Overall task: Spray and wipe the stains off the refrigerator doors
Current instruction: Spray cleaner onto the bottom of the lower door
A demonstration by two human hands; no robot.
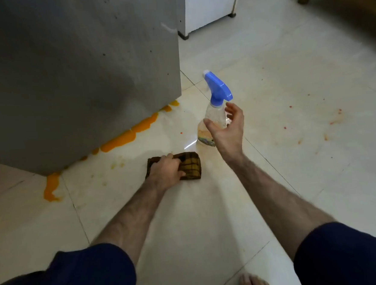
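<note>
My left hand is gripping the folded brown-and-yellow checked cloth on the tiled floor; my right hand, fingers spread, is hovering beside the clear blue-triggered spray bottle near the grey refrigerator door.

You are looking at a grey refrigerator door filling the far left, its brushed face dotted with small dark specks and a pale streak near its right edge. An orange spill is pooling on the floor along the door's bottom edge and trailing down at its near left corner. A clear spray bottle with a blue trigger head is standing upright on the floor to the right of the door. A folded brown and yellow checked cloth is lying flat on the floor, nearer than the bottle and just left of it.
</note>
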